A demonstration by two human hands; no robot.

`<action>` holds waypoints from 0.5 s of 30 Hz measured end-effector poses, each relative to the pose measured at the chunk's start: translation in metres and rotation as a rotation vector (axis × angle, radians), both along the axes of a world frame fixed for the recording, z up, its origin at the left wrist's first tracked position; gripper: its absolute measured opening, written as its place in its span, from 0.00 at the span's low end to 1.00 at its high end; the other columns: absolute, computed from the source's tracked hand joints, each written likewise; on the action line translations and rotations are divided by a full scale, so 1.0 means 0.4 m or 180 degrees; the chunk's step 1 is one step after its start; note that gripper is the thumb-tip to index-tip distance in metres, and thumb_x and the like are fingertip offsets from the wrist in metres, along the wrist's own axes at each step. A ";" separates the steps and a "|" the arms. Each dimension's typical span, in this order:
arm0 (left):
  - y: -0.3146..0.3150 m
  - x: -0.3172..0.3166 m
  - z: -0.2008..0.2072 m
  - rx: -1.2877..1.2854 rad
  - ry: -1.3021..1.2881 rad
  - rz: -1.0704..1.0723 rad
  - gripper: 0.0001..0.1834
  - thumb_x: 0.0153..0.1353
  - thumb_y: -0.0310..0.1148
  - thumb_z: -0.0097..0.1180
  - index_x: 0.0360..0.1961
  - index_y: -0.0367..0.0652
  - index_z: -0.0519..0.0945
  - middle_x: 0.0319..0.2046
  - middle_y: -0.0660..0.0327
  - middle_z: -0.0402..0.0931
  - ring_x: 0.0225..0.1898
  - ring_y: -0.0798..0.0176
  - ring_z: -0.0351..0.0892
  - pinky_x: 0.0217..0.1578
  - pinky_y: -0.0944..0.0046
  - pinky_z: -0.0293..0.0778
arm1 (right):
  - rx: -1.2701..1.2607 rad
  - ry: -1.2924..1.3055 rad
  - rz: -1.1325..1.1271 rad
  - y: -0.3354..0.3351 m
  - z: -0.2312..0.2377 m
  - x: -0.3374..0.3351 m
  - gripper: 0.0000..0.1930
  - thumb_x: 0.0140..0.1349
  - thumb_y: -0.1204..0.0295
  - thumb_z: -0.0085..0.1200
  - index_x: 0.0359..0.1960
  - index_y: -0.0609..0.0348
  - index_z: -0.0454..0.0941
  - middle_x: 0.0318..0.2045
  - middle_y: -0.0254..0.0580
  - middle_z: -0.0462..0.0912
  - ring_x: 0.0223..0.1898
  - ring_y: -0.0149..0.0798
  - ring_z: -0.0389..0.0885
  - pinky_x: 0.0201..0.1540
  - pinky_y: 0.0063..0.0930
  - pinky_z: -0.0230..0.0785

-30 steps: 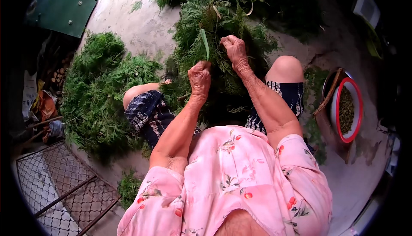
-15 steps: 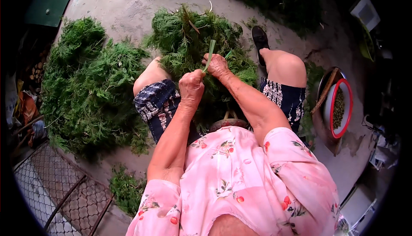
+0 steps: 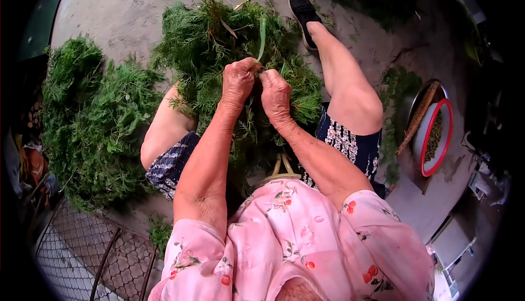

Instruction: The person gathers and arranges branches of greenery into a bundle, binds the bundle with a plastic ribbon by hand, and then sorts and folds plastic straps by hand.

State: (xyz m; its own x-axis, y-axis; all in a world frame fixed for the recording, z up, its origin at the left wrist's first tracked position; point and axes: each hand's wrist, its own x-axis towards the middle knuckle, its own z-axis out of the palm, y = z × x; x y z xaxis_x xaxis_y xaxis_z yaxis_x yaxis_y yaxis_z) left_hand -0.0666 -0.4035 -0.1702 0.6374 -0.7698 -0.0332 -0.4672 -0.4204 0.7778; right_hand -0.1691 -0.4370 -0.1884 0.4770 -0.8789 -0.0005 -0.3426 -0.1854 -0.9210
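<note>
Between my knees lies a thick bundle of feathery green conifer sprigs (image 3: pixel 208 44). My left hand (image 3: pixel 239 82) is closed over it, pinching a flat green strip (image 3: pixel 262 38) whose free end sticks up and away from me. Right beside it, my right hand (image 3: pixel 275 93) is also closed, its fingertips near the lower end of the strip. What the right fingers hold is hidden. A small bit of green shows just past the right knuckles. Both hands are above the middle of the bundle.
A large heap of sprigs (image 3: pixel 109 131) lies to my left, with more greenery at the far right. A red-rimmed basin (image 3: pixel 449 137) of small green pieces stands right, beside a long brown stick (image 3: pixel 418 116). Metal mesh (image 3: pixel 71 252) lies lower left.
My hands have come closer together, the left moving away from me and the right slightly back. My right leg is now stretched further out, and the view has shifted.
</note>
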 end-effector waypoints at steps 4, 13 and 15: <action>-0.017 -0.028 0.000 0.0231 -0.1000 -0.0341 0.02 0.49 0.29 0.53 0.23 0.46 0.77 0.18 0.55 0.74 0.22 0.51 0.75 0.23 0.56 0.69 | 0.0854 -0.0800 -0.0490 -0.047 0.063 -0.033 0.09 0.60 0.70 0.49 0.27 0.63 0.73 0.18 0.36 0.74 0.21 0.30 0.70 0.26 0.24 0.64; -0.022 -0.062 0.003 0.0442 -0.0783 0.0036 0.07 0.51 0.27 0.52 0.30 0.48 0.80 0.20 0.58 0.77 0.21 0.57 0.76 0.23 0.62 0.71 | -0.1057 -0.0451 -0.0049 -0.100 0.095 -0.040 0.04 0.48 0.77 0.57 0.24 0.64 0.75 0.27 0.43 0.77 0.30 0.42 0.75 0.33 0.33 0.67; -0.027 -0.054 0.017 0.0229 0.0318 0.0457 0.08 0.51 0.26 0.52 0.32 0.46 0.80 0.21 0.56 0.77 0.20 0.59 0.76 0.22 0.64 0.70 | -0.0608 -0.0184 0.0166 -0.095 0.097 -0.047 0.03 0.49 0.76 0.56 0.24 0.61 0.75 0.24 0.43 0.77 0.29 0.44 0.76 0.30 0.34 0.67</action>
